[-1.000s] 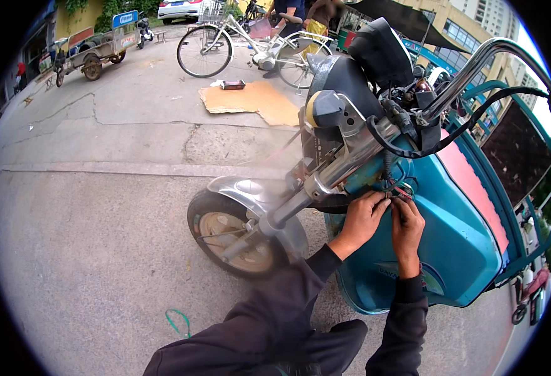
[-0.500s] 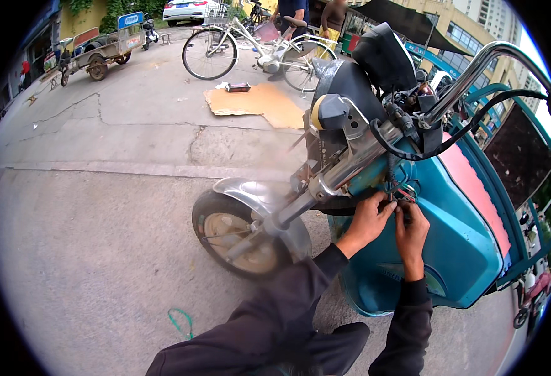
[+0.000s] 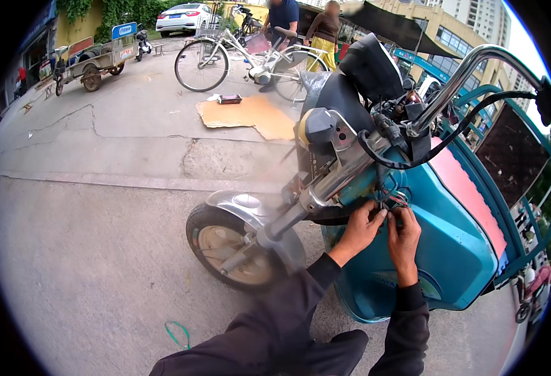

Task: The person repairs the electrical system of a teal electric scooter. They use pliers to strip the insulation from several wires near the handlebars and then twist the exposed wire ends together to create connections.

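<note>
Both my hands work close together at the front panel of a teal cargo tricycle point(image 3: 438, 244). My left hand point(image 3: 359, 230) pinches at the lower end of a bundle of thin coloured wires point(image 3: 398, 195). Fingertip to fingertip with it, my right hand point(image 3: 404, 235) pinches at the same wires. Exactly which strands each hand grips is too small to make out. Red, green and dark wires loop out just above my fingers. A dark sheathed cable point(image 3: 381, 175) comes down to them from beneath the handlebar point(image 3: 460, 69).
The tricycle's front wheel point(image 3: 234, 241) and chrome fork stand left of my hands. A green cord point(image 3: 178, 335) lies on the ground. Farther off are cardboard point(image 3: 250, 117) with a small box point(image 3: 229, 99), a white bicycle point(image 3: 259, 70), two people, a cargo cart point(image 3: 96, 62) and a white car point(image 3: 184, 17).
The view has shifted slightly, so the tricycle and my hands appear a little farther left and lower. My hands stay together at the wires. The people in back show more fully.
</note>
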`<action>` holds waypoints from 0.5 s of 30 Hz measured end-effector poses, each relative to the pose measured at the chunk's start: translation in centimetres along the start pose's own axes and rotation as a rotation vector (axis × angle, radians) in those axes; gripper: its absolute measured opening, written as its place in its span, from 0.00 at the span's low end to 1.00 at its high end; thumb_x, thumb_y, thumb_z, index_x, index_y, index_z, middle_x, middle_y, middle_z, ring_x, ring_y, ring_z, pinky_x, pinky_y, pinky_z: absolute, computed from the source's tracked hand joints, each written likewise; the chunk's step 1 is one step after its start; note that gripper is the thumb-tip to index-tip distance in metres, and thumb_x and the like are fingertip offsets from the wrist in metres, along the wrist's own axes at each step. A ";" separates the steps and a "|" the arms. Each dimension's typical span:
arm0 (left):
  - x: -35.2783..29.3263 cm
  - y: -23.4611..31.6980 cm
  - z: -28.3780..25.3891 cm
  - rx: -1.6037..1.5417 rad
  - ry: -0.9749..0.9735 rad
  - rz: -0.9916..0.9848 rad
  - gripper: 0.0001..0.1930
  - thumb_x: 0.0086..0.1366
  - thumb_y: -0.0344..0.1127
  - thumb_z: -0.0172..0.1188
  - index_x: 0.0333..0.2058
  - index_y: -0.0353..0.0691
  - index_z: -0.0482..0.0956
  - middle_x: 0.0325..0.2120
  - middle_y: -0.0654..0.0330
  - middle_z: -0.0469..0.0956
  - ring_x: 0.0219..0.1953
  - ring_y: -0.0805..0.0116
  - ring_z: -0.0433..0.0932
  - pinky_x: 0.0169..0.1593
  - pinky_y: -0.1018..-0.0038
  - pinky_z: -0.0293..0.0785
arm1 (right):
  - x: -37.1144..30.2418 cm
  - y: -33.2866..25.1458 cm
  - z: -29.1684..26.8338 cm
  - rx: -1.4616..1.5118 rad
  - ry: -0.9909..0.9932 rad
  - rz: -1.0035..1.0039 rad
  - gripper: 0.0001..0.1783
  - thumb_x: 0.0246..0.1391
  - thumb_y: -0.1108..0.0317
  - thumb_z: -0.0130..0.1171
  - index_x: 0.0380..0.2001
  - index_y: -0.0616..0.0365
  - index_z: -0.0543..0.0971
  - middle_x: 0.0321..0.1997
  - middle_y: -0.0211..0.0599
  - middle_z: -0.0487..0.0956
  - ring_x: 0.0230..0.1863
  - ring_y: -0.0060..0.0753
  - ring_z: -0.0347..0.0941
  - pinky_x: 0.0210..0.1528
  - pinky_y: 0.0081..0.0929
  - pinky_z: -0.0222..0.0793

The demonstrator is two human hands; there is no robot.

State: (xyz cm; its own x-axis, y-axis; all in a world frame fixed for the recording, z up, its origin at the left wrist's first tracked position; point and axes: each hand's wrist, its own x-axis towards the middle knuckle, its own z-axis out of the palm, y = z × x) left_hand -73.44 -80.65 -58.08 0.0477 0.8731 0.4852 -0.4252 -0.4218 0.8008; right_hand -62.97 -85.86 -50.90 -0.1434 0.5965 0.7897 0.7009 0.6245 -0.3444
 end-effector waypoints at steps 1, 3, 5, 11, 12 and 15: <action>0.0 0.0 0.2 0.019 -0.003 -0.005 0.11 0.71 0.39 0.58 0.42 0.37 0.77 0.30 0.66 0.79 0.30 0.80 0.76 0.31 0.79 0.74 | -0.1 0.2 -0.2 -0.041 -0.003 -0.026 0.03 0.57 0.78 0.58 0.35 0.65 0.77 0.33 0.45 0.75 0.28 0.44 0.75 0.30 0.33 0.71; 0.1 0.0 0.4 0.057 -0.009 -0.012 0.11 0.71 0.39 0.58 0.42 0.37 0.76 0.29 0.66 0.79 0.30 0.80 0.75 0.31 0.80 0.73 | -0.1 0.7 -0.6 -0.121 -0.008 -0.079 0.03 0.57 0.78 0.59 0.36 0.65 0.77 0.33 0.45 0.76 0.28 0.44 0.75 0.31 0.33 0.71; 0.1 0.1 0.1 0.122 0.002 -0.026 0.11 0.70 0.39 0.59 0.42 0.37 0.76 0.29 0.67 0.78 0.30 0.80 0.75 0.31 0.80 0.73 | -0.1 0.3 -0.5 -0.067 -0.011 -0.025 0.03 0.57 0.78 0.58 0.36 0.65 0.78 0.32 0.45 0.76 0.28 0.43 0.75 0.32 0.32 0.70; 0.0 0.6 0.3 0.026 0.066 0.072 0.10 0.69 0.37 0.59 0.35 0.36 0.75 0.19 0.65 0.74 0.21 0.79 0.71 0.25 0.77 0.67 | -0.1 0.3 -0.8 0.001 -0.029 0.031 0.03 0.58 0.77 0.58 0.34 0.66 0.76 0.29 0.42 0.74 0.25 0.32 0.70 0.30 0.27 0.66; -0.2 0.7 0.4 -0.051 0.053 0.038 0.09 0.69 0.37 0.58 0.35 0.36 0.76 0.21 0.66 0.75 0.21 0.79 0.71 0.25 0.78 0.68 | -0.3 0.4 -0.7 0.016 -0.029 0.055 0.03 0.59 0.77 0.58 0.34 0.66 0.76 0.29 0.42 0.74 0.25 0.31 0.70 0.30 0.27 0.66; -0.2 1.0 0.6 -0.377 0.076 -0.095 0.07 0.68 0.36 0.59 0.37 0.39 0.76 0.26 0.68 0.77 0.24 0.82 0.71 0.27 0.80 0.70 | -0.5 0.5 -0.3 0.048 -0.015 0.058 0.02 0.59 0.77 0.57 0.35 0.66 0.76 0.29 0.42 0.75 0.26 0.29 0.70 0.30 0.26 0.67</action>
State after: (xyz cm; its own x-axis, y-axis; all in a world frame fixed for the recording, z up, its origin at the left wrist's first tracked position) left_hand -73.31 -81.40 -57.22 0.0416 0.9254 0.3767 -0.7247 -0.2316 0.6490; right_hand -62.29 -86.00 -51.28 -0.1144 0.6398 0.7600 0.6744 0.6117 -0.4135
